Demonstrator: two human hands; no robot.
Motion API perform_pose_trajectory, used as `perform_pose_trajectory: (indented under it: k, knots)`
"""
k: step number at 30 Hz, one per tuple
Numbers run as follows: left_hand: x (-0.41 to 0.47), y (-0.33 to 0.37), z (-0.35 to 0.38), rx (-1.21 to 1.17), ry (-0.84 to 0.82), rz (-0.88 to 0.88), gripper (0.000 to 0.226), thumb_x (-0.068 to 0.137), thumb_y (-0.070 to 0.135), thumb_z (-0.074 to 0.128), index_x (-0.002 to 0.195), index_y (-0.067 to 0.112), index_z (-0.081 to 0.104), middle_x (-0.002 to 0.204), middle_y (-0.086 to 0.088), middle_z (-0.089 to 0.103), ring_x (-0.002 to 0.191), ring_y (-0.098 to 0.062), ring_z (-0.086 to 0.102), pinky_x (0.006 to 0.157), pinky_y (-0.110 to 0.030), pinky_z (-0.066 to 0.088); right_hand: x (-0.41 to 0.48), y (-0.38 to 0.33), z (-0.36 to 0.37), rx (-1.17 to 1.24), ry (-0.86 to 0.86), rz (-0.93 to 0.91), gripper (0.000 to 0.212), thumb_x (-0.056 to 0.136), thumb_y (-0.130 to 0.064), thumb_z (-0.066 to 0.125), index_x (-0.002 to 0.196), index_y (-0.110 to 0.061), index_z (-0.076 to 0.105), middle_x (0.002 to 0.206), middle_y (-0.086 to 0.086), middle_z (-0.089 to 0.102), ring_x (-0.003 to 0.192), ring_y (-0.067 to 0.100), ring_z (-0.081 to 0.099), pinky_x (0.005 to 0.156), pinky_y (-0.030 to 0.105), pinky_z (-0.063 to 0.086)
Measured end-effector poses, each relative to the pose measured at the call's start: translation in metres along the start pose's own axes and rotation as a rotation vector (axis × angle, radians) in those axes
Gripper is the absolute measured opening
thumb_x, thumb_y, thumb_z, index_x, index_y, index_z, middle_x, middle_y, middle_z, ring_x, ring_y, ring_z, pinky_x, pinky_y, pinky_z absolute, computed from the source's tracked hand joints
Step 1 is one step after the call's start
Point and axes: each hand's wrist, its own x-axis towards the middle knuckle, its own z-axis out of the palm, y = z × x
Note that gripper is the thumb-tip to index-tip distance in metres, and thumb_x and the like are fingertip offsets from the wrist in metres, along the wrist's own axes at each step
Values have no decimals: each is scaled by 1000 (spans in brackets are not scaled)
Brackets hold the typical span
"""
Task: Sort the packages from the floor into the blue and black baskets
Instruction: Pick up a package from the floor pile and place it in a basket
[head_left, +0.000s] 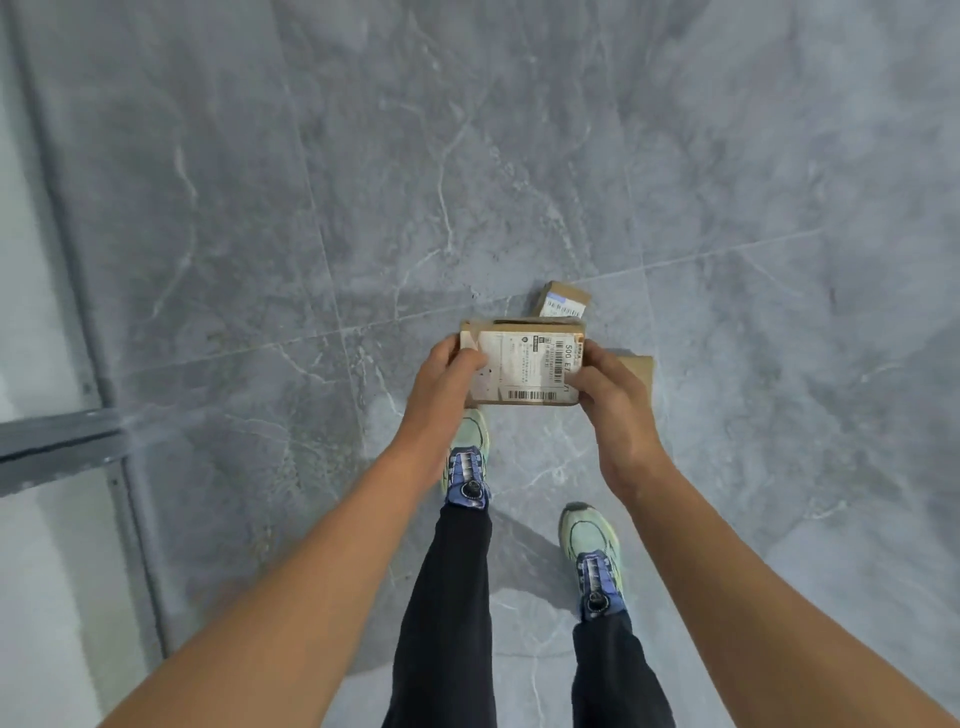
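Observation:
I hold a flat brown cardboard package (524, 364) with a white shipping label face up, above the floor in front of me. My left hand (449, 376) grips its left edge, thumb on the label. My right hand (610, 395) grips its right edge. A smaller cardboard package (561, 300) with a white barcode label lies on the floor just beyond it. A third brown package (640, 371) lies on the floor, mostly hidden behind my right hand. No basket is in view.
Grey marble floor tiles (519, 156) spread all around. A grey metal frame with a crossbar (78, 436) runs along the left side. My two feet in green and blue shoes (592, 561) stand below the held package.

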Motion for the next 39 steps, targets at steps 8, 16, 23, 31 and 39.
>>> perform_pose_trajectory:
  k: [8, 16, 23, 31, 39]
  knots:
    - [-188, 113, -14, -158, 89, 239, 25, 104, 23, 51, 111, 36, 72, 108, 14, 78, 107, -6, 71, 98, -32, 50, -157, -145, -22, -123, -152, -239, 48, 99, -2, 52, 141, -22, 64, 121, -7, 76, 123, 14, 64, 116, 43, 44]
    - [-381, 152, -39, -301, 258, 436, 34, 93, 31, 61, 126, 31, 68, 117, 9, 77, 113, -9, 70, 104, -35, 51, -315, -235, -15, -238, -379, -446, 44, 99, 0, 53, 128, -28, 70, 117, -8, 78, 117, 10, 68, 114, 40, 47]
    - [-507, 116, -83, -389, 444, 483, 32, 102, 19, 60, 131, 33, 64, 119, 13, 76, 114, -5, 69, 101, -26, 51, -433, -237, 28, -375, -620, -576, 45, 101, 1, 51, 121, -36, 69, 113, -12, 79, 110, 3, 70, 106, 31, 49]
    - [-633, 13, -128, -585, 728, 449, 30, 102, 21, 61, 119, 44, 65, 114, 15, 77, 114, -8, 69, 102, -31, 49, -550, -169, 95, -550, -910, -628, 43, 101, 0, 54, 125, -32, 68, 113, -13, 79, 109, 4, 70, 92, 23, 49]
    - [-759, -131, -151, -772, 984, 447, 35, 102, 18, 59, 131, 36, 65, 118, 14, 76, 117, -10, 67, 112, -43, 48, -664, -46, 146, -707, -1133, -613, 45, 98, -1, 59, 136, -24, 67, 117, -9, 78, 120, 14, 67, 115, 42, 46]
